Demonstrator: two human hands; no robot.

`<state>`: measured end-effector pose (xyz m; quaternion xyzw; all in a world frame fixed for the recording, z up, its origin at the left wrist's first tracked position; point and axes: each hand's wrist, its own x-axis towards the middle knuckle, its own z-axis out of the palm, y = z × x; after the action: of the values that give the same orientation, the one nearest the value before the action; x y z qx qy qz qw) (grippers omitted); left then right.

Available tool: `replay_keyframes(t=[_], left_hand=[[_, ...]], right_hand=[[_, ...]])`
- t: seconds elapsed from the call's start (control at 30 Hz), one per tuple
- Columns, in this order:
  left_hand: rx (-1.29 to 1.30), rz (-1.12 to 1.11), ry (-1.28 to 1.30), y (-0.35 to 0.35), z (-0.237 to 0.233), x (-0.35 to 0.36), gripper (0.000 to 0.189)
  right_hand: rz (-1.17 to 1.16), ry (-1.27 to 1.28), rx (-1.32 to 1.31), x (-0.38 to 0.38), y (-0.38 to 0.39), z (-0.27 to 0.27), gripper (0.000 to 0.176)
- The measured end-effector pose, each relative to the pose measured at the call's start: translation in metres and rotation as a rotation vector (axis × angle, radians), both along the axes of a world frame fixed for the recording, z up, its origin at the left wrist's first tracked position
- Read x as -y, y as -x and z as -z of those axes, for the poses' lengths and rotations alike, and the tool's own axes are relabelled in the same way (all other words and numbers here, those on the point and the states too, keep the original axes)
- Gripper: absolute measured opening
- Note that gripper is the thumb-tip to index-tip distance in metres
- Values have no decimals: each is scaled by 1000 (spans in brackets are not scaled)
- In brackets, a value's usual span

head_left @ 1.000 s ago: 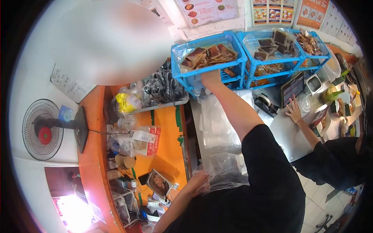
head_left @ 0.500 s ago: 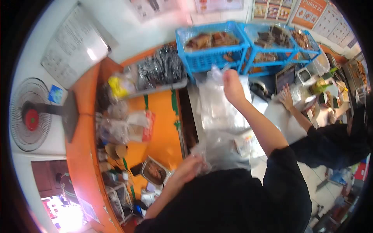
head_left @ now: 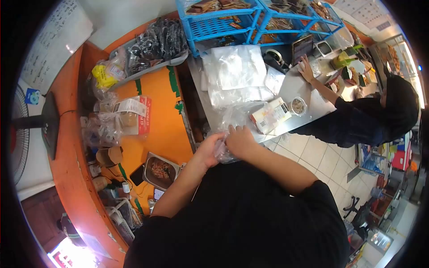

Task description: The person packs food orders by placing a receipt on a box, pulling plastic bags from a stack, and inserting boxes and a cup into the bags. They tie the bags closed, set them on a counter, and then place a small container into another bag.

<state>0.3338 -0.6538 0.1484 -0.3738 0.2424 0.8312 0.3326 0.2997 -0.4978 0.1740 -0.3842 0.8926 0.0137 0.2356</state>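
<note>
Close to my body, a clear plastic bag [head_left: 234, 117] hangs over the front edge of the metal counter. My left hand [head_left: 209, 149] is closed on the bag's gathered plastic. From the other side, my right hand [head_left: 240, 142] pinches the same plastic, and the two hands almost touch. Just beyond the bag lies a white and yellow printed carton [head_left: 271, 116]. A small round tub with a clear lid [head_left: 298, 106] stands to its right. Farther back, a stack of flat clear plastic bags [head_left: 237, 67] lies on the counter.
Blue stacked baskets [head_left: 219, 29] hold packed food at the back. A grey tray of black plastic packs [head_left: 156, 49] and a metal pan of food [head_left: 160, 172] are on the orange table at left. At right, a co-worker's hand [head_left: 306, 70] reaches over the counter beside a tablet [head_left: 302, 49].
My right hand has come down from above the bag stack to my left hand, and now both grip the clear bag. The view has tilted downward.
</note>
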Motion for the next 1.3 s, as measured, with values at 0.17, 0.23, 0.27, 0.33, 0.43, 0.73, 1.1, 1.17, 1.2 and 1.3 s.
replay_keyframes(t=[0.17,0.23,0.27,0.33,0.43,0.73,1.1,1.17,1.2,1.3], left_hand=[[-36,10,-26,-20,44,46,18],[-167,213,308,-19,18,62,34],[-186,194,269,-20,11,70,34],[-207,170,370,-21,3,66,35],[-246,172,489,-20,1,61,37],[-191,301,366,13,-23,36,34],[-127,408,-44,61,-17,-63,21],[-142,449,92,63,0,-63,27],[-161,471,245,63,7,-61,36],[-230,483,233,67,-24,-62,36]], right_hand=[[378,829,1041,-68,13,-147,29],[724,640,661,-124,54,-144,45],[637,431,393,-143,79,-128,59],[533,236,125,-159,93,-73,73],[-216,-267,-124,-158,102,9,120],[86,292,-88,-175,30,60,72],[1054,194,-71,-299,-63,-108,118],[1036,293,-251,-299,-53,-158,119],[1016,344,-306,-292,-45,-180,121],[1001,439,-326,-246,-20,-209,128]])
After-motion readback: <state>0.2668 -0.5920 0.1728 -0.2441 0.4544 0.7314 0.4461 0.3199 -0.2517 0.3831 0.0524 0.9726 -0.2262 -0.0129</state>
